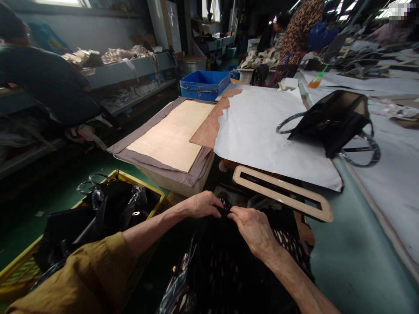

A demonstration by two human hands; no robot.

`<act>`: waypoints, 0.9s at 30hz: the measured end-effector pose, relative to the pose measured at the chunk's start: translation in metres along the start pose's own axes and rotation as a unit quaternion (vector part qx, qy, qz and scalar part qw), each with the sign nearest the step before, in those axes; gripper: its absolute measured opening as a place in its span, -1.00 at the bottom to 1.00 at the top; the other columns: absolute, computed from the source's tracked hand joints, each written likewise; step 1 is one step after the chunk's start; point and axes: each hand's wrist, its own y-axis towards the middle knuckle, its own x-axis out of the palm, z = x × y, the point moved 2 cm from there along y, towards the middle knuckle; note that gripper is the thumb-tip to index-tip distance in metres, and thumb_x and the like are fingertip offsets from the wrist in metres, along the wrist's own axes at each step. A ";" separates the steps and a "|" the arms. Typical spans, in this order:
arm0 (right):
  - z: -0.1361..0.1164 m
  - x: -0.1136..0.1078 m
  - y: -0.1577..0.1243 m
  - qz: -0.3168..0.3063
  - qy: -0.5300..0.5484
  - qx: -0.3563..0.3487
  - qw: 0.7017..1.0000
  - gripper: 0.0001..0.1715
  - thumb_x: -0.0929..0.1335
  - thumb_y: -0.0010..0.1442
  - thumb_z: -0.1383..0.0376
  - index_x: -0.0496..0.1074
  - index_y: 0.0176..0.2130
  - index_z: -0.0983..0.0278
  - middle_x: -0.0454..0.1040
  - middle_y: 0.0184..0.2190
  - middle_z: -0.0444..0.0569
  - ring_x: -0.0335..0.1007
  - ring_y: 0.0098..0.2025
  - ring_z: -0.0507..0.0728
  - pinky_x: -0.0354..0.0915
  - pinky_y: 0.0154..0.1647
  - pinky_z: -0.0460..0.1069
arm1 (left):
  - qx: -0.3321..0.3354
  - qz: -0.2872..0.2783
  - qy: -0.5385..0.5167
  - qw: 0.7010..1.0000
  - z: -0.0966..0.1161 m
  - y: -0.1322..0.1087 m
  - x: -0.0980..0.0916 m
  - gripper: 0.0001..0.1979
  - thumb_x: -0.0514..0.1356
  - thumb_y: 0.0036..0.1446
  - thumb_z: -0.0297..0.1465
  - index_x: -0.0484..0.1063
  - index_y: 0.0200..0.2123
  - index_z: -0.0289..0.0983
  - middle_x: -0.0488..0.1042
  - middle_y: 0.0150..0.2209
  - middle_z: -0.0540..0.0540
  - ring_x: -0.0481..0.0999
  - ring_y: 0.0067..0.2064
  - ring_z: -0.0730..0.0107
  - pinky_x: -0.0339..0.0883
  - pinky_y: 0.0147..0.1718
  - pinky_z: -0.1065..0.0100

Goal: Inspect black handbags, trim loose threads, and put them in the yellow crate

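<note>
A black bag [212, 257] lies over my lap, its upper edge raised toward the wooden slotted frame [281, 192]. My left hand [203, 204] pinches that edge between thumb and fingers. Close beside it, my right hand [253, 226] grips the same edge, fingers closed on the fabric. Plastic-wrapped parts and a small gold-coloured fitting show at the bag's left side. White-spotted dark cloth is visible under and around my hands. The bag's lower part runs out of view.
A yellow crate [157, 192] with black bags stands at left. Ahead are a tub topped with a cream sheet [173, 131], a blue bin [204, 85] and white sheeting [258, 122]. Another black bag [337, 117] sits on the right table. A seated person [42, 83] is at far left.
</note>
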 end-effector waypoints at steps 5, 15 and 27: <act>-0.007 -0.005 0.009 -0.054 0.017 0.008 0.998 -0.82 0.24 0.16 0.28 0.40 -0.23 0.17 0.54 -0.39 -0.07 0.46 -0.29 0.12 0.12 -0.41 -0.09 | 0.009 -0.003 0.028 1.000 0.002 0.003 0.000 -0.75 0.15 -0.10 -0.46 0.51 -0.29 -0.33 0.40 -0.51 0.08 0.31 -0.42 0.45 0.15 -0.44 0.51; 0.003 -0.018 0.019 -0.076 0.028 0.020 0.997 -0.79 0.23 0.14 0.27 0.45 -0.35 0.18 0.51 -0.45 -0.08 0.41 -0.29 0.10 0.12 -0.35 -0.08 | -0.101 0.059 -0.164 0.980 0.033 -0.029 0.007 -0.32 0.28 -0.24 -0.33 0.17 0.01 -0.31 0.38 -0.26 -0.05 0.36 -0.26 0.36 0.24 -0.36 0.42; -0.006 -0.051 0.032 -0.061 -0.004 -0.025 0.998 -0.76 0.27 0.08 0.29 0.37 -0.57 0.27 0.41 -0.56 -0.09 0.33 -0.42 0.05 0.05 -0.43 -0.11 | -0.137 0.129 0.041 0.981 0.002 -0.038 -0.015 -0.62 0.00 -0.31 -0.59 0.43 -0.35 -0.32 0.39 -0.53 0.01 0.40 -0.46 0.40 0.14 -0.59 0.51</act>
